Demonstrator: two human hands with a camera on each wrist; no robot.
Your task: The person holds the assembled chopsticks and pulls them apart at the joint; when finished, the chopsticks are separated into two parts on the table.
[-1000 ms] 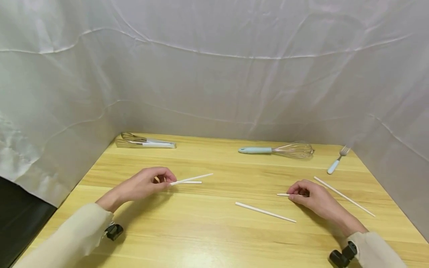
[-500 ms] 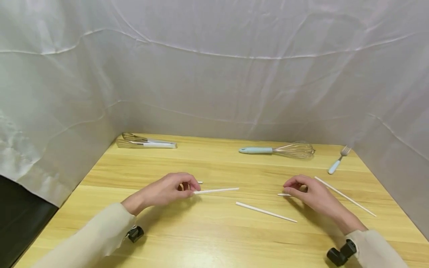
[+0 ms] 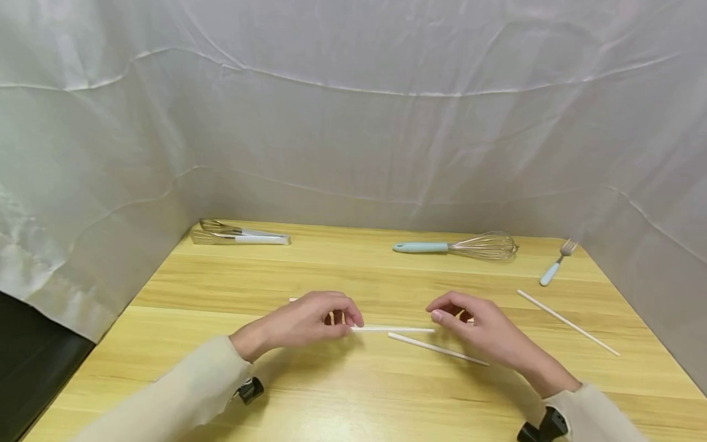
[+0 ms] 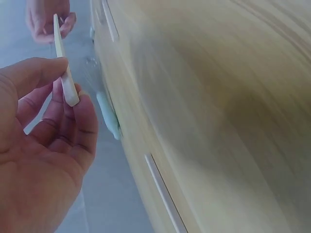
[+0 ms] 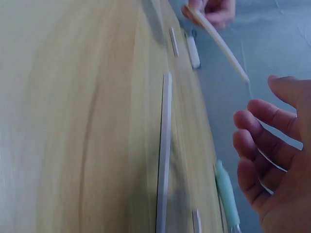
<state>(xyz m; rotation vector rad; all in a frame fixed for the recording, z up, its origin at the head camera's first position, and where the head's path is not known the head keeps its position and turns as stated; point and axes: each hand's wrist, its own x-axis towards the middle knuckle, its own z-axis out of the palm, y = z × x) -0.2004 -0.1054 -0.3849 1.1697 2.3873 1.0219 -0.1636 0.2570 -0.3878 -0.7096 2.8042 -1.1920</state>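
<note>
My left hand (image 3: 315,316) pinches a white chopstick (image 3: 394,329) near one end between thumb and fingers. In the left wrist view that chopstick (image 4: 71,94) is raised above the table, pointing toward the other hand. My right hand (image 3: 488,325) faces its free tip, with thumb and fingers apart and nothing between them, as the right wrist view also shows beside the hand (image 5: 286,150). Below them, a second chopstick (image 3: 439,350) lies slantwise on the table. Another chopstick (image 3: 293,299) lies behind my left hand, mostly hidden. One more (image 3: 471,320) is largely covered by my right hand.
At the right a further chopstick (image 3: 569,322) lies diagonally. Along the back edge are metal tongs (image 3: 240,236) with white handles, a whisk (image 3: 422,247) with a pale blue handle, and a fork (image 3: 552,270). Grey cloth (image 3: 353,135) hangs behind the wooden table (image 3: 331,399).
My left hand has carried its chopstick rightward and slightly nearer, away from the one left lying. My right hand has left the chopstick it was touching and moved left, fingers spreading.
</note>
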